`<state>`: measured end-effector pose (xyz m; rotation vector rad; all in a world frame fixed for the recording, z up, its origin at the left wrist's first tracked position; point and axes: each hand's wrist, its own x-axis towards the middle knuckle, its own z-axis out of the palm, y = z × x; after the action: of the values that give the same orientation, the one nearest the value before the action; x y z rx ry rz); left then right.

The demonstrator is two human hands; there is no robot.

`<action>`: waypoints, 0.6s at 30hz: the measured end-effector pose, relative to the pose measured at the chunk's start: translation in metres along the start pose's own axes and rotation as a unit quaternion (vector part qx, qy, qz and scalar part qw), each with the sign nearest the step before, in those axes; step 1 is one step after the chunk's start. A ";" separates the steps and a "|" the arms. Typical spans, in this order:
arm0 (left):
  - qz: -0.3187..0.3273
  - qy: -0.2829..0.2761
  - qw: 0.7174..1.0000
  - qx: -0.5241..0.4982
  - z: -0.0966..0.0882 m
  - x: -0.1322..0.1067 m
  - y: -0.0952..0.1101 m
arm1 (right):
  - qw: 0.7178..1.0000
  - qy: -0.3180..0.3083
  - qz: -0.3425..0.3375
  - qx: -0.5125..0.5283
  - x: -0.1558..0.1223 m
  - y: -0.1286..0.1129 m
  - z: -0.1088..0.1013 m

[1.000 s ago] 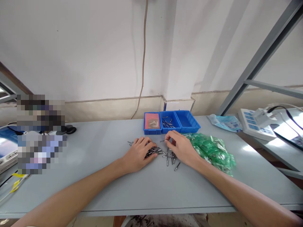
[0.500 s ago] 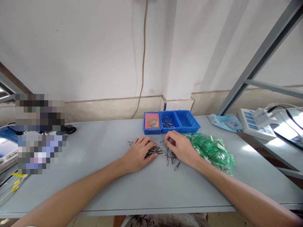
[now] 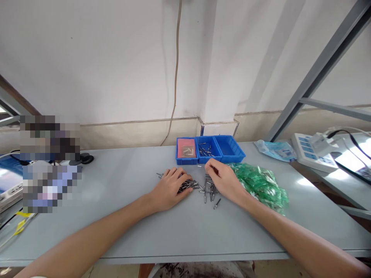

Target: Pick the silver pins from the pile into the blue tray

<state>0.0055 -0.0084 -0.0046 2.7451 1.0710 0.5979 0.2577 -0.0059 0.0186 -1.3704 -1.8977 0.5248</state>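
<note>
My left hand (image 3: 171, 189) lies on a heap of metal blind rivets (image 3: 187, 186), its fingers apart and curved over them, covering part of the heap. My right hand (image 3: 222, 177) is closed in a pinch just in front of the blue bins. From its fingertips a single rivet (image 3: 199, 166) points left. Several loose rivets (image 3: 205, 197) are scattered on the table below that hand. Some more rivets (image 3: 205, 151) lie in the middle blue bin (image 3: 209, 158).
The left blue bin (image 3: 187, 161) holds a pink card and a small clear bag; the right bin (image 3: 232, 157) stands beside the middle one. Green plastic bags (image 3: 261, 185) lie right of my right hand. Farther right are a blue-white packet (image 3: 275, 150) and a power strip (image 3: 314, 154).
My right hand has moved slightly away from me towards the bins, carrying the rivet, its fingers curled in more. My left hand has stayed on the heap.
</note>
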 end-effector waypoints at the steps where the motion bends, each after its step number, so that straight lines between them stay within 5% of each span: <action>1: 0.000 0.001 1.000 0.000 0.000 0.000 0.000 | 1.000 0.007 0.009 0.019 0.000 0.000 -0.001; 8: 0.001 0.000 1.000 0.003 0.001 0.000 -0.001 | 0.986 0.033 0.069 0.145 0.005 0.003 -0.004; 18: 0.001 -0.002 1.000 -0.004 -0.001 0.000 0.000 | 0.980 0.055 0.067 0.177 0.005 0.005 -0.004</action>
<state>0.0051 -0.0084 -0.0040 2.7406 1.0623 0.5949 0.2624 0.0004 0.0195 -1.2652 -1.5421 0.7952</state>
